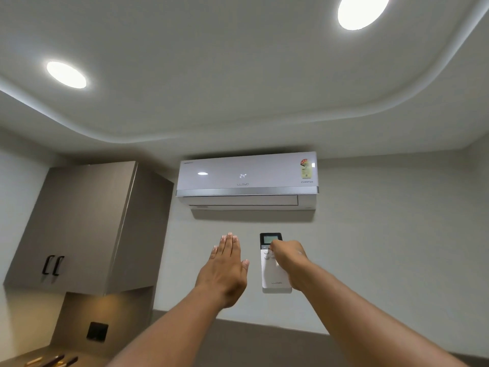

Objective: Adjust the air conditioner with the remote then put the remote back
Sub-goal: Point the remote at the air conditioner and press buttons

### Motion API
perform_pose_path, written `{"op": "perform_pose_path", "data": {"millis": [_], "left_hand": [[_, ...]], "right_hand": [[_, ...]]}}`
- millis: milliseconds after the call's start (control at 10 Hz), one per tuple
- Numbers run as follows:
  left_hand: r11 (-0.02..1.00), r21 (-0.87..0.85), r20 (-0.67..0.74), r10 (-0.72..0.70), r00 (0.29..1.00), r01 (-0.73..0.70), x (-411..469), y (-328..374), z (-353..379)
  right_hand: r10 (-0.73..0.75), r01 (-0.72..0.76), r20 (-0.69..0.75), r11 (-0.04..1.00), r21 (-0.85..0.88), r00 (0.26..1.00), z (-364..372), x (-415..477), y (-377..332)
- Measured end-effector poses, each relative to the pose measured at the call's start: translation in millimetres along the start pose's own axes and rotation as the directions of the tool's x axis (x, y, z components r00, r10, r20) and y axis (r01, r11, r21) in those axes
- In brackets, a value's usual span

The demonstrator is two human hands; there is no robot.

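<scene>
A white wall-mounted air conditioner [247, 178] hangs high on the wall, and its front panel reads 24°. Below it is a white remote [272, 274] with a dark screen at its top, standing upright against the wall. My right hand [288, 260] is curled around the remote's right side, with the fingertips on the upper buttons. To the remote's left, my left hand [225, 271] is raised flat with its fingers straight and together. It holds nothing and does not touch the remote. I cannot tell whether the remote's lower end sits in a wall holder.
A brown wall cabinet [84, 226] with two black handles hangs at the left. Under it are a dark wall socket [97, 331] and a counter with a few small items [53, 361]. Two round ceiling lights [66, 74] shine overhead.
</scene>
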State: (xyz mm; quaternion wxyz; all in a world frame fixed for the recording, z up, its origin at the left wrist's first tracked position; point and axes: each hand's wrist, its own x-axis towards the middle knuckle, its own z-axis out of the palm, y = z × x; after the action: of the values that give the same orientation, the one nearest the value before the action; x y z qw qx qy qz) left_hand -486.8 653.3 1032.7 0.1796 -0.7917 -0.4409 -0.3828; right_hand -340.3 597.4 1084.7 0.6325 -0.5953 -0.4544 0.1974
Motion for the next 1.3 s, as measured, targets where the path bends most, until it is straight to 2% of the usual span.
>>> {"op": "perform_pose_path", "data": {"millis": [600, 1000, 1300], "left_hand": [[0.999, -0.007, 0.002, 0.034, 0.999, -0.034, -14.0, 4.3, -11.5], [0.998, -0.021, 0.006, 0.061, 0.998, -0.061, -14.4, 13.6, -0.4], [0.998, -0.013, 0.015, 0.064, 0.998, -0.064, -14.1, 10.0, 3.0]], "right_hand": [[-0.012, 0.012, 0.03, 1.0, 0.024, 0.999, -12.6, -25.2, 1.1], [0.036, -0.036, 0.009, 0.999, 0.008, 0.999, -22.3, -27.3, 4.1], [-0.011, 0.011, 0.006, 0.999, 0.045, 1.0, -15.3, -15.8, 15.1]]}}
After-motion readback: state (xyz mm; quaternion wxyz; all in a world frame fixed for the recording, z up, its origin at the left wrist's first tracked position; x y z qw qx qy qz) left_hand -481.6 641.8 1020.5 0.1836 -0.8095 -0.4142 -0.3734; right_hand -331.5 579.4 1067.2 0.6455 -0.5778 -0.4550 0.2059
